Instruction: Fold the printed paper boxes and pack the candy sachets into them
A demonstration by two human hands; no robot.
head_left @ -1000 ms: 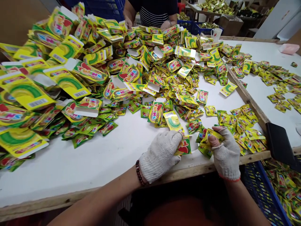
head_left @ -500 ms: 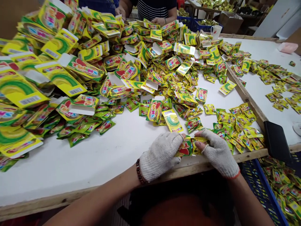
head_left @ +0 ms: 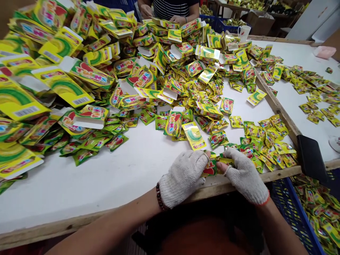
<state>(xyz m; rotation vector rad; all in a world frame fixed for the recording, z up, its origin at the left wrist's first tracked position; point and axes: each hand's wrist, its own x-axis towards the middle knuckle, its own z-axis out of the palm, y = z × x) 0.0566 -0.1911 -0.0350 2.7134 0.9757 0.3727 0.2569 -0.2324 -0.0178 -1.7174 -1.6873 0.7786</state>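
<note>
My left hand point(head_left: 183, 177), in a white knit glove, is closed round a small yellow-green box point(head_left: 211, 168) with a red fruit print, at the table's near edge. My right hand point(head_left: 245, 175), also gloved, is closed on a few yellow sachets point(head_left: 225, 161) and presses them against the open end of that box. The two hands almost touch. A flat yellow carton point(head_left: 195, 136) lies just beyond my left hand. A heap of loose sachets point(head_left: 268, 141) lies right beside my right hand.
A big pile of flat and folded cartons point(head_left: 79, 71) covers the left and far side of the white table point(head_left: 119, 177). A wooden rail point(head_left: 276, 106) divides off a second table with more sachets. A blue crate point(head_left: 294, 212) sits low right. Another person point(head_left: 170, 9) stands opposite.
My right hand has come left from the sachet heap with sachets in it and now meets the box in my left hand. My left hand has stayed in place.
</note>
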